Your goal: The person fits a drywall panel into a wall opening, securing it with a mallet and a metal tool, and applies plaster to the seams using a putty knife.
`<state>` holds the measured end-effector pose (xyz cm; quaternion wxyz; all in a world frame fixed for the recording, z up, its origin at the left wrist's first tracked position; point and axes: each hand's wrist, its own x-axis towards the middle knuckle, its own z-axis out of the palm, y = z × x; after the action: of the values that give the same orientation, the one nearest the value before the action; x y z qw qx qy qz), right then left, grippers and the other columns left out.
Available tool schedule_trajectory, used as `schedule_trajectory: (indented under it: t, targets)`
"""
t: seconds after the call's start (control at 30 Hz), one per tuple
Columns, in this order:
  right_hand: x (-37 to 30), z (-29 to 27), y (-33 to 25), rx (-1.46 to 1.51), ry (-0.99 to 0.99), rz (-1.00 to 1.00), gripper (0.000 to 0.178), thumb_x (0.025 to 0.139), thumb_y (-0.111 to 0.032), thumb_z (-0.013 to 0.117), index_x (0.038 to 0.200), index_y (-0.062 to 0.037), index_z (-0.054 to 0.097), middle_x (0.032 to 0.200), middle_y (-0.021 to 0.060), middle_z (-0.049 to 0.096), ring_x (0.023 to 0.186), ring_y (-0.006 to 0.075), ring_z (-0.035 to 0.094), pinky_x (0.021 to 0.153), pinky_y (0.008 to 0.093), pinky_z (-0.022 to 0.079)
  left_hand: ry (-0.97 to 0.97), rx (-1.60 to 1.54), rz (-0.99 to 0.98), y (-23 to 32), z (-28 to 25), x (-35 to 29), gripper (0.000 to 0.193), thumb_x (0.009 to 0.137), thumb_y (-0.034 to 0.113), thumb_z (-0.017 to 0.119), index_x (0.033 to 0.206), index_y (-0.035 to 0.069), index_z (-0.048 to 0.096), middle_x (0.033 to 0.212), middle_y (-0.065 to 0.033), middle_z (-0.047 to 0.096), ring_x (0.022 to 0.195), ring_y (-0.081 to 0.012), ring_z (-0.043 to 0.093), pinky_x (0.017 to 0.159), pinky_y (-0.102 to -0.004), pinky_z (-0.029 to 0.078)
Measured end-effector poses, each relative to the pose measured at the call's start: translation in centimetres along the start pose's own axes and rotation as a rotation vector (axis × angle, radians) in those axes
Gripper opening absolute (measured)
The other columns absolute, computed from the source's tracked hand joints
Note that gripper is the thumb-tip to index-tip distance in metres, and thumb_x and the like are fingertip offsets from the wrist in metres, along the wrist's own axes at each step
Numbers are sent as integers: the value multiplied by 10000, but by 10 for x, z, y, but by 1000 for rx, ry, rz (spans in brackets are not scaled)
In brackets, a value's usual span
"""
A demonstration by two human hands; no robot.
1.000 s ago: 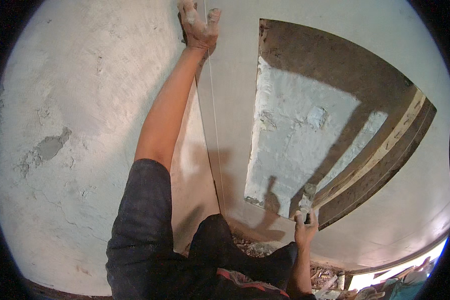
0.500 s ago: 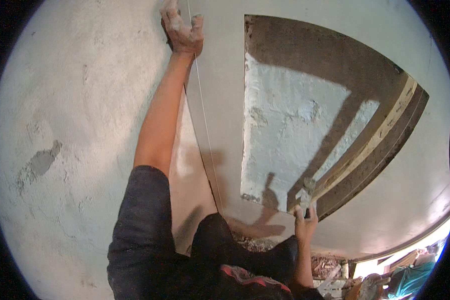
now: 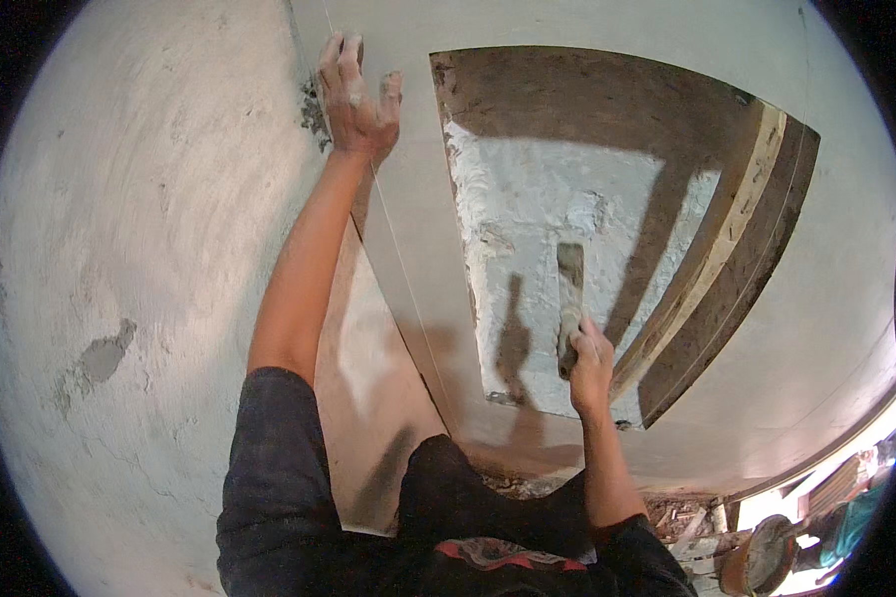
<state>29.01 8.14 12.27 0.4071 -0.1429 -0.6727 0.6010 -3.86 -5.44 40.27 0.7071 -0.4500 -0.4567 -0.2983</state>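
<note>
High on the left, my left hand (image 3: 356,104) rests against the pale wall at the corner, its fingers stretched apart and dusted with plaster. Beside it runs a thin string (image 3: 404,261) down the wall. A putty knife (image 3: 569,279), smeared with grey, points upward from my right hand (image 3: 592,363), which is closed round its handle. The knife is in front of a recess (image 3: 567,90) in the wall, with brown edges and a rough whitish back. How close the blade is to that surface, I cannot tell. A light wooden strip (image 3: 732,224) crosses the recess on its right side.
On the left stands a plastered wall (image 3: 149,229) with a grey patch (image 3: 107,351). Rubble (image 3: 672,517) lies at the wall's foot. At the lower right are a round bucket (image 3: 739,562) and a person in teal (image 3: 851,527).
My right hand has moved up and left with the putty knife, from the recess's lower corner to in front of its back. My left hand is lower in view, and the whole view has shifted.
</note>
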Motion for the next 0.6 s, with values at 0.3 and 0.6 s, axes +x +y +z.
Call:
schedule_trajectory:
  t: [0.3, 0.6]
  targets:
    - [98, 80, -52, -24, -76, -277, 468, 930, -153, 542, 1379, -19, 538, 1071, 180, 659, 947, 251, 633, 926, 380, 481, 20, -130, -88, 3, -1, -6, 692, 962, 478, 493, 1383, -60, 380, 1389, -274, 398, 1259, -406, 406, 1047, -496, 360]
    - [133, 156, -91, 156, -127, -404, 467, 891, -120, 606, 1354, -64, 566, 1009, 247, 605, 957, 401, 605, 885, 435, 477, 101, -226, -120, -12, 5, -6, 726, 951, 496, 506, 1365, -85, 373, 1336, -268, 424, 1258, -401, 401, 1078, -517, 309]
